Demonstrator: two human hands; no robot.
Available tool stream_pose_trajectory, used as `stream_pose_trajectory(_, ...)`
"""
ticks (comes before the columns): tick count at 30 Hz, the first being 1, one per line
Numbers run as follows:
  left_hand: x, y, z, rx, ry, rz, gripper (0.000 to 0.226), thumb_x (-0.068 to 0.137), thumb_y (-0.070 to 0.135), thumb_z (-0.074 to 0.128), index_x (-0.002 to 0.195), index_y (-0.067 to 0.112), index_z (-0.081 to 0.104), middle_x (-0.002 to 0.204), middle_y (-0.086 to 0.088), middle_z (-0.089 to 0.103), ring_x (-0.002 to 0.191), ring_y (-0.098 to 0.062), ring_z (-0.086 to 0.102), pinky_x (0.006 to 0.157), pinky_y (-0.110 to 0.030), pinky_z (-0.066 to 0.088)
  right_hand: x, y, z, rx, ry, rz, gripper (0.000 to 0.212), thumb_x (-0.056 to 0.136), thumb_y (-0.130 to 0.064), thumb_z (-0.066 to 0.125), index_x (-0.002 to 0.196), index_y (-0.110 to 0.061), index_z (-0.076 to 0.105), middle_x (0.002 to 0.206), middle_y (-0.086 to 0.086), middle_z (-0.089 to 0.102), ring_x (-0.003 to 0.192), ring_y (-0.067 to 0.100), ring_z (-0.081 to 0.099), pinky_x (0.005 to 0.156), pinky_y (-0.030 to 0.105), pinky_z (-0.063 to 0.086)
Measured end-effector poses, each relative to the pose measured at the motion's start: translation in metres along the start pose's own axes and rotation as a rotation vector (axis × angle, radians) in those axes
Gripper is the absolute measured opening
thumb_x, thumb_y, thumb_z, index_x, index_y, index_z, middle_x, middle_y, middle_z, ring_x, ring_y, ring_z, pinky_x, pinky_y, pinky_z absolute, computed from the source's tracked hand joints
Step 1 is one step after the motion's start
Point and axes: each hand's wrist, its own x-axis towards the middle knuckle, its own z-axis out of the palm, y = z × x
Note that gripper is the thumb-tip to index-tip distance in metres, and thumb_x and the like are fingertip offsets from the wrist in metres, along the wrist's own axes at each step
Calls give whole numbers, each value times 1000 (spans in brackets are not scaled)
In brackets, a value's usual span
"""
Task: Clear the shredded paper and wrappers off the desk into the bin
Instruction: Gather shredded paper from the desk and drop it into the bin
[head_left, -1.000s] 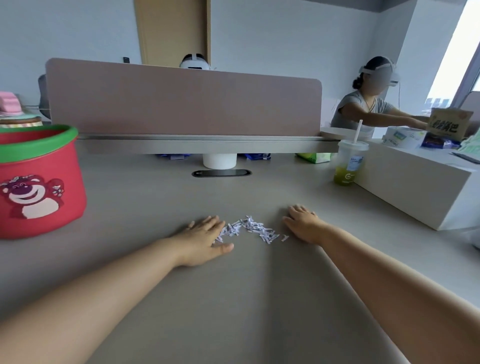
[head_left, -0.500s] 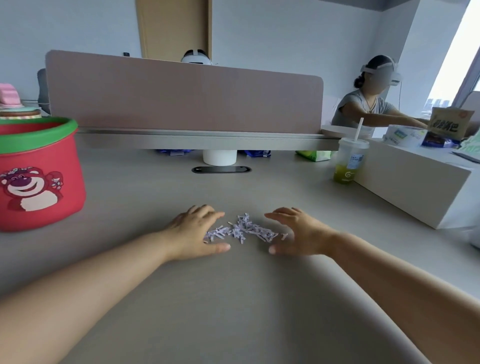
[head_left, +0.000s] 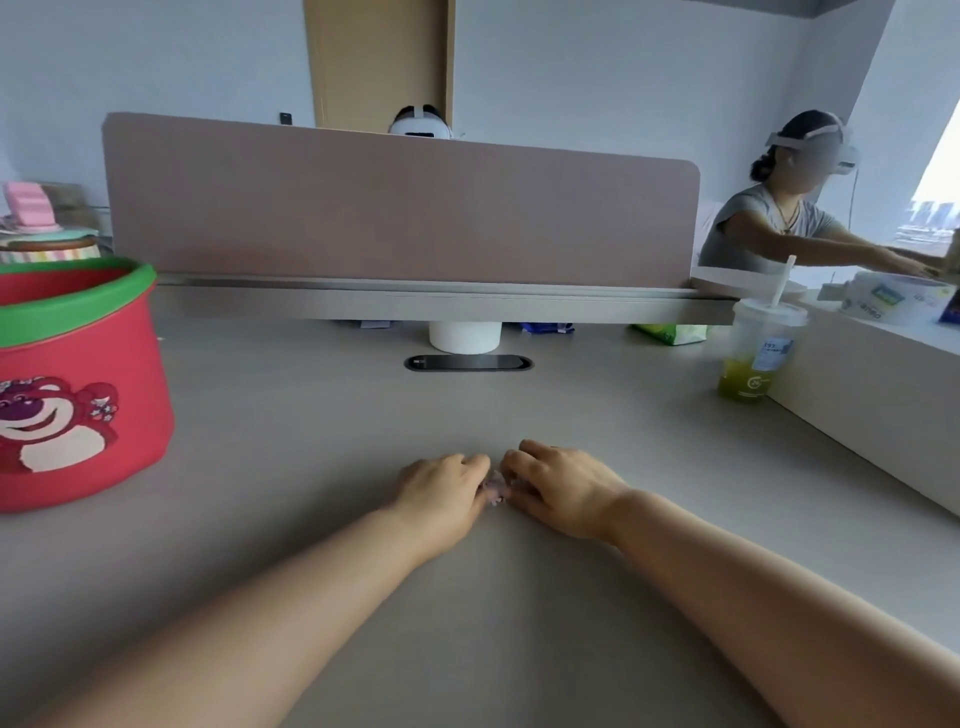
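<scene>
1. The room is an office with a pale grey desk (head_left: 311, 426) running wide in front of the fingers, closed at the back by a pink divider (head_left: 400, 208). The top looks smooth, so I'd expect loose scraps to skid and scatter on it
2. The red bin (head_left: 78, 384) with the green rim stands well off to the left of the left fingers, its mouth high above the desk. The carry is sideways and upward, and that is the likeliest place for bits to fall from the handful
3. A drink cup (head_left: 753, 353) with a straw sits far beyond and right of the right fingers, beside a white block (head_left: 872, 395). A careless reach that way could tip it
4. The left hand (head_left: 441, 493) and right hand (head_left: 566, 488) lie side by side, fingers curled inward and closed round the heap, tips almost meeting. Lifting with a gap underneath would let paper drop out
5. A green wrapper (head_left: 670, 332) and a blue wrapper (head_left: 545, 327) lie far beyond the fingers, under the divider's ledge, untouched and easy to miss
6. The shredded paper (head_left: 496, 488) shows only as a sliver between the two sets of fingers. Whether any strays hide under the palms I cannot tell
</scene>
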Motion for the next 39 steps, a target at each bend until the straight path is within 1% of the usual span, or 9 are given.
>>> stream_pose_trajectory(7,2,0,3,48,-67,-54,19,95,18,42,102,1,46,107,-22,64,97,-42,59,67,-39,40,-4,-10,-2,145,17,75,27,94,-29,43,95,-5,54,101,19,65,92,36,59,67,34,39)
stream_pose_trajectory(12,-18,-25,-27,-177,-48,-103,16,98,22,35,90,8,35,91,-23,59,77,-36,51,62,-34,30,19,-36,-19,334,129,147,24,94,-30,43,80,-10,46,63,6,50,62,29,47,58,33,36)
stream_pose_trajectory(18,-51,-87,-82,-237,164,-187,15,98,25,34,87,14,31,98,-26,62,82,-40,54,63,-36,34,77,-92,-50,431,266,11,22,95,-26,41,77,-12,41,69,12,50,63,27,43,60,34,34)
stream_pose_trajectory(22,-66,-130,-130,-156,354,-252,21,97,25,38,96,5,44,93,-28,64,85,-42,57,60,-35,27,120,-142,-73,495,344,-109,24,95,-23,42,76,-9,44,68,12,49,62,27,40,58,30,27)
stream_pose_trajectory(28,-75,-206,-206,-16,567,-338,23,97,23,38,95,1,45,86,-28,60,79,-41,55,61,-38,31,189,-216,-119,619,456,-209,34,94,-19,45,62,-18,34,57,-8,39,59,21,37,57,26,24)
stream_pose_trajectory(31,-76,-245,-219,-24,539,-424,21,96,24,41,84,6,42,77,-18,53,72,-32,50,61,-33,29,221,-244,-132,634,455,-259,24,94,-20,44,72,-11,40,76,13,59,72,27,49,67,33,38)
stream_pose_trajectory(33,-75,-266,-218,-34,420,-488,27,95,28,44,88,4,53,77,-12,52,74,-29,51,62,-30,31,238,-254,-135,641,473,-271,23,94,-21,44,75,-8,44,87,22,65,79,35,57,76,41,48)
stream_pose_trajectory(36,-73,-288,-214,-89,212,-527,38,92,40,45,87,10,67,78,-8,61,72,-21,56,60,-26,37,253,-260,-131,651,488,-259,29,94,-22,44,83,4,52,92,27,66,87,40,60,79,46,49)
stream_pose_trajectory(39,-74,-297,-214,-142,189,-543,48,92,50,38,82,16,69,82,-8,68,73,-19,61,74,-30,46,262,-263,-123,652,482,-270,31,94,-22,45,85,6,53,89,27,66,83,40,59,78,47,49)
